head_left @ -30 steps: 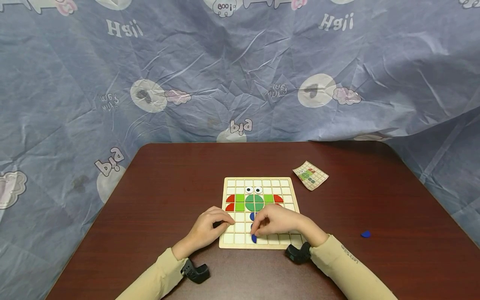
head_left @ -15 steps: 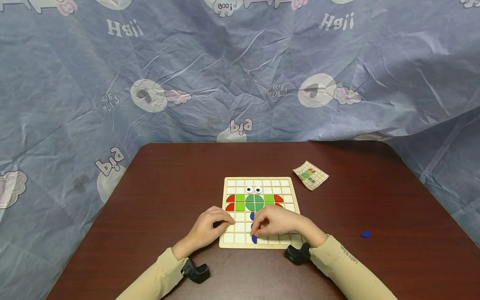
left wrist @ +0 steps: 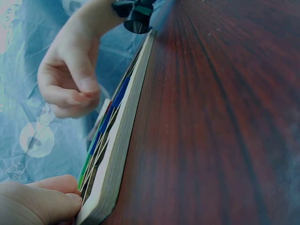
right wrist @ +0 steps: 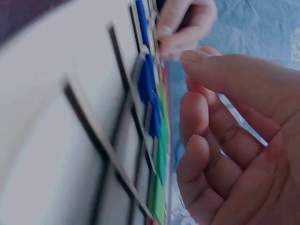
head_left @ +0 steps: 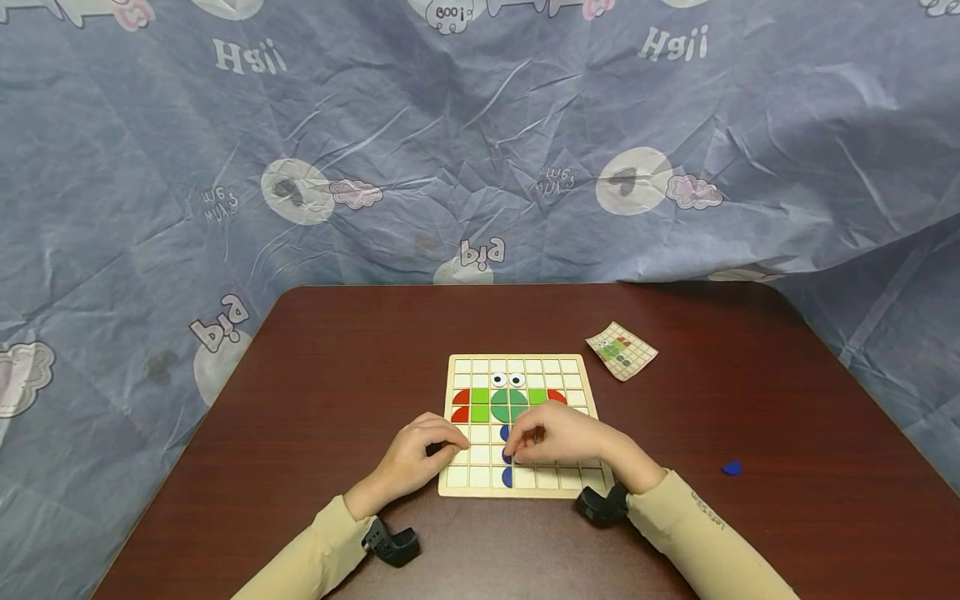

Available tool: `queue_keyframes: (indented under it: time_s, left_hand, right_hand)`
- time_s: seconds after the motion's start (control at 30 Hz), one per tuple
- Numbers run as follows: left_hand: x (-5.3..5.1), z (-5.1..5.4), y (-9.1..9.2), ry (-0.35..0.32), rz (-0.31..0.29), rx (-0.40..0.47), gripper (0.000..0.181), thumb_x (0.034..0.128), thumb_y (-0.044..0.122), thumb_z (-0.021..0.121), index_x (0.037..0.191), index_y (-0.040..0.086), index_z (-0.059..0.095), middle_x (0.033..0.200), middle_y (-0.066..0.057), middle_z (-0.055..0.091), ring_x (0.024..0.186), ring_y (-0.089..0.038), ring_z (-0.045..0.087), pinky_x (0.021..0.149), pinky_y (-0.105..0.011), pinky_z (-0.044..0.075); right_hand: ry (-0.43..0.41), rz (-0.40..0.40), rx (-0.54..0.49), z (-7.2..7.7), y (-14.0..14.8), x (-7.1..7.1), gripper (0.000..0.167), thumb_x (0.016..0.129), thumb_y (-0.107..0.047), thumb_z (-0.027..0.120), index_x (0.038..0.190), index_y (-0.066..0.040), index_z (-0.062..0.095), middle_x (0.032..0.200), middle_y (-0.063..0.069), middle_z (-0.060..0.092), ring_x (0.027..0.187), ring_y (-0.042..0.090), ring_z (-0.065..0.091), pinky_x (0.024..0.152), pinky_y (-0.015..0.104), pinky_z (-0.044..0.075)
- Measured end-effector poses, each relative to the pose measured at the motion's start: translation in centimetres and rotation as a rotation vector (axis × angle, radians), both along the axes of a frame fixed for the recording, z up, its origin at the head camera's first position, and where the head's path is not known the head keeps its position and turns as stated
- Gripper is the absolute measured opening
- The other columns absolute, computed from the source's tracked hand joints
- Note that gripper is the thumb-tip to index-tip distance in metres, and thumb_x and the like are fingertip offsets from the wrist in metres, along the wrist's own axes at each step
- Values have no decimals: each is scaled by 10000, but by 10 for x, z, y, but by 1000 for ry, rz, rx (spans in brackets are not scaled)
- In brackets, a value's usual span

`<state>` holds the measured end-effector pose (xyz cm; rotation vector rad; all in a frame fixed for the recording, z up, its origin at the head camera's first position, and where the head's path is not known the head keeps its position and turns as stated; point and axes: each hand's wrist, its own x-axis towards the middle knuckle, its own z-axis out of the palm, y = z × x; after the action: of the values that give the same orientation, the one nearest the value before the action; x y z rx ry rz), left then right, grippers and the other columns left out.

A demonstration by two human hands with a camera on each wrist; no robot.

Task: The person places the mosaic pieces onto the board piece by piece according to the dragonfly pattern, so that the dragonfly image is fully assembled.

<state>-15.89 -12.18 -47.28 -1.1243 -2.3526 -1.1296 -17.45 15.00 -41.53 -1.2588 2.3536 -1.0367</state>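
A pale wooden grid board lies on the table, bearing coloured pieces. Two eye pieces, a green circle of pieces, light green squares and red rounded pieces form a figure. Below it runs a column of blue rounded pieces. The right hand hovers over the board by the middle blue piece, fingers loosely bent; the right wrist view shows nothing between them. At the board's left side, the left hand rests its fingertips on the edge.
A small printed card with a coloured grid picture lies behind the board to the right. One loose blue piece lies on the dark table at the right. A patterned blue cloth hangs behind.
The right hand has moved up the board, away from the lowest blue piece, which now shows more fully and sits squarer in its cell. The left hand stays where it was.
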Motion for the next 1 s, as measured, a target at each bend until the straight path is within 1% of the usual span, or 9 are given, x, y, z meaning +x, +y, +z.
queue_keyframes:
  time_s: [0.17,0.23,0.37,0.5,0.6,0.73,0.83,0.9,1.0]
  left_hand:
    - [0,0,0,-10,5,-2,157,840,47,668,901,172,740,920,102,679,912,-106,575,811,-270,493]
    - [0,0,0,-13,6,-4,155,840,48,669,901,172,740,920,102,679,913,-106,575,813,-270,491]
    - [0,0,0,-20,12,-9,156,838,49,671,899,174,741,919,104,680,917,-103,574,817,-269,489]
    - [0,1,0,-25,16,-13,155,837,49,670,897,172,741,920,107,679,920,-104,574,820,-272,490]
    - [0,2,0,-27,15,-14,156,839,48,667,900,172,740,922,110,678,921,-103,573,822,-273,489]
    - [0,2,0,-24,11,-11,161,839,44,665,901,172,740,921,108,678,917,-104,573,818,-272,488]
    - [0,1,0,-19,9,-7,167,835,35,664,899,170,740,919,105,679,915,-106,575,818,-271,487]
    - [0,1,0,-18,9,-3,171,831,30,664,897,168,739,916,103,680,914,-107,575,817,-270,487]
    - [0,1,0,-20,9,-1,170,830,30,664,896,168,739,915,103,680,914,-106,574,818,-269,486]
  right_hand:
    - [13,-58,-44,7,22,-2,54,848,-108,698,891,-125,726,822,-112,640,730,44,573,652,228,522]
    - [13,-92,-52,9,33,-2,53,852,-137,703,900,-125,721,813,-96,641,724,53,567,657,236,519]
    - [34,-166,-54,10,60,1,74,854,-147,703,921,-119,715,841,-41,664,711,63,549,641,238,501]
    - [39,-253,-38,13,88,7,96,854,-125,697,948,-105,709,874,-27,680,726,66,560,649,230,496]
    - [35,-315,-30,15,108,13,111,852,-103,694,963,-106,703,869,-78,678,743,62,584,652,222,502]
    - [43,-372,-59,14,134,22,134,846,-67,694,977,-98,699,862,-107,676,744,79,604,621,225,503]
    - [63,-402,-84,14,152,28,149,839,-35,692,980,-82,695,853,-91,676,740,97,603,600,235,500]
    - [73,-434,-84,13,162,32,148,834,-43,700,976,-85,696,844,-92,673,736,96,599,595,236,499]
    - [64,-477,-76,11,176,37,153,826,-77,716,978,-86,696,840,-77,670,729,98,596,585,244,498]
